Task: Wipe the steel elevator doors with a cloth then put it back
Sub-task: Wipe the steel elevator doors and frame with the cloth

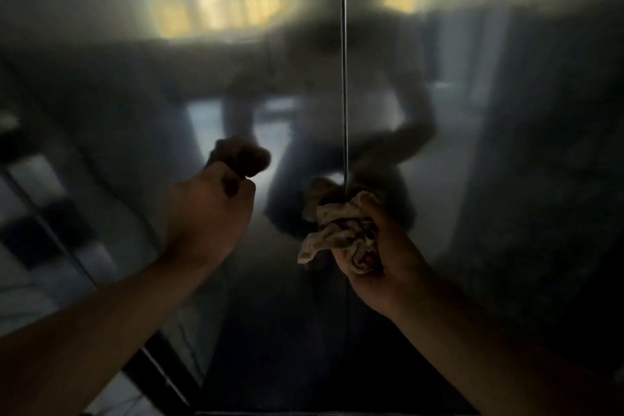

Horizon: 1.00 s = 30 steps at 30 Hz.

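Beige, crumpled cloth [341,233] sits bunched in my right hand [381,260], fingers clamped around its lower half, with the loose upper folds pushed against the steel doors [489,145] just at the centre seam [343,78], low on the panels. My worry is a fold catching in that seam, or the wad smearing instead of cleaning because so little fabric lies flat. My left hand [209,209] is curled into an empty fist, knuckles near the left door.
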Each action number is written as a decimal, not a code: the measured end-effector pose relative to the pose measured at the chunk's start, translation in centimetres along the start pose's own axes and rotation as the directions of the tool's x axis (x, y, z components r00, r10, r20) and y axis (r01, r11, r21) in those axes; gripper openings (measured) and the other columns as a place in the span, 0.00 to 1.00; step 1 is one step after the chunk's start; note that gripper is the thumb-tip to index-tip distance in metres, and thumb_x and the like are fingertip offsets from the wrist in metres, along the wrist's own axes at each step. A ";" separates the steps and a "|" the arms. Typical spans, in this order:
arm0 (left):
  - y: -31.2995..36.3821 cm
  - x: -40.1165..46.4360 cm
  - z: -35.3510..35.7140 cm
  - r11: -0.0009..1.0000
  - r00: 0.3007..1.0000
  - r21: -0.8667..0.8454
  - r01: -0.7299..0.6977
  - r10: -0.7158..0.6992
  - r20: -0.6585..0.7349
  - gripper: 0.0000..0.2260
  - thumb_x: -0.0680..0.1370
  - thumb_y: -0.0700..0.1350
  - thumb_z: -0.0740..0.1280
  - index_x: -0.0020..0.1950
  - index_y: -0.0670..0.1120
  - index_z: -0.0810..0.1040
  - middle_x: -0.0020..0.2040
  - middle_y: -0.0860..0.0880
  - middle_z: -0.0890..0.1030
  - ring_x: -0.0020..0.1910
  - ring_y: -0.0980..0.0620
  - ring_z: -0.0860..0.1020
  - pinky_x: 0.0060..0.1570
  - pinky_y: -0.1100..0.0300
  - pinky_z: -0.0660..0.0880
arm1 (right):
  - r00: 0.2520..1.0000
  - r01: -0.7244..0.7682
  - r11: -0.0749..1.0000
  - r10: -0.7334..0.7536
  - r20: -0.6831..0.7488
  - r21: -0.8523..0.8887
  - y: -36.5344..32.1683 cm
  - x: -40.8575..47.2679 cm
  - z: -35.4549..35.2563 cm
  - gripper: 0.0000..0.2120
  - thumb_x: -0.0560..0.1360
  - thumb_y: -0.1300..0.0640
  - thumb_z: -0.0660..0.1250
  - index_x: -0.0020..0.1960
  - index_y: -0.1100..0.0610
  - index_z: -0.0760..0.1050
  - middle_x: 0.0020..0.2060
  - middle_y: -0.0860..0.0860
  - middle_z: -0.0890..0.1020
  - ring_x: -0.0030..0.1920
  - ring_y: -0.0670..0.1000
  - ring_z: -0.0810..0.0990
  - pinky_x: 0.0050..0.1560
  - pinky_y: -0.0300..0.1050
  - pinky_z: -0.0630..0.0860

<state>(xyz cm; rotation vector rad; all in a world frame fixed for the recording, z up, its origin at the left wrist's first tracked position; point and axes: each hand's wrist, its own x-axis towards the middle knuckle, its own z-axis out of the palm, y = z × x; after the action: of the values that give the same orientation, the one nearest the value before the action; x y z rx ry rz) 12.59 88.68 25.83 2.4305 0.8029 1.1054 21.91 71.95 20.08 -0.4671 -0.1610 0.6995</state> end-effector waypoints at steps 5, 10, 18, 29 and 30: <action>6.0 5.0 -6.1 0.998 0.997 -0.022 -0.062 0.061 -0.056 0.08 0.74 0.46 0.63 0.48 0.48 0.80 0.47 0.47 0.85 0.49 0.43 0.82 0.48 0.58 0.71 | 1.000 -0.020 0.999 0.021 -0.019 0.033 -5.1 0.0 9.3 0.09 0.69 0.57 0.67 0.49 0.55 0.78 0.48 0.55 0.84 0.48 0.55 0.84 0.48 0.49 0.82; 11.5 9.4 -12.0 0.985 0.978 -0.093 -0.146 0.129 -0.162 0.03 0.73 0.39 0.66 0.45 0.45 0.78 0.42 0.53 0.80 0.45 0.52 0.76 0.40 0.69 0.59 | 0.997 -0.053 0.998 0.054 -0.062 0.030 -9.1 -0.2 16.8 0.07 0.76 0.59 0.64 0.53 0.57 0.77 0.51 0.57 0.82 0.47 0.56 0.84 0.47 0.51 0.83; 17.9 18.5 -20.0 0.951 0.922 -0.033 -0.308 0.290 -0.257 0.13 0.69 0.43 0.63 0.53 0.45 0.77 0.52 0.45 0.78 0.51 0.43 0.77 0.52 0.53 0.74 | 0.995 0.050 0.999 -0.049 0.083 0.001 -16.4 -1.0 30.7 0.18 0.82 0.61 0.55 0.39 0.64 0.78 0.35 0.62 0.81 0.27 0.53 0.81 0.24 0.39 0.76; 27.5 28.5 -32.3 0.858 0.852 0.233 -0.457 0.497 -0.162 0.30 0.62 0.37 0.67 0.66 0.39 0.73 0.63 0.37 0.72 0.60 0.35 0.70 0.60 0.47 0.70 | 0.992 0.076 0.987 -0.060 0.113 -0.140 -22.1 -1.8 42.7 0.29 0.81 0.68 0.49 0.29 0.63 0.81 0.26 0.61 0.79 0.24 0.56 0.81 0.22 0.48 0.78; 28.0 29.0 -33.2 0.846 0.841 0.241 -0.475 0.517 -0.159 0.31 0.62 0.37 0.65 0.67 0.39 0.72 0.64 0.37 0.71 0.61 0.36 0.69 0.61 0.46 0.70 | 0.989 0.081 0.986 -0.061 0.135 -0.149 -22.1 -1.9 43.3 0.30 0.80 0.68 0.49 0.27 0.61 0.81 0.27 0.61 0.80 0.26 0.56 0.82 0.22 0.48 0.78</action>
<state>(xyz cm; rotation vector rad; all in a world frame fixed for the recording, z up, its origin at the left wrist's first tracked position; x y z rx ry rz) 12.35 87.65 78.08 2.8097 0.3395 1.5705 20.56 71.51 68.73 -0.5606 -0.3552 0.6498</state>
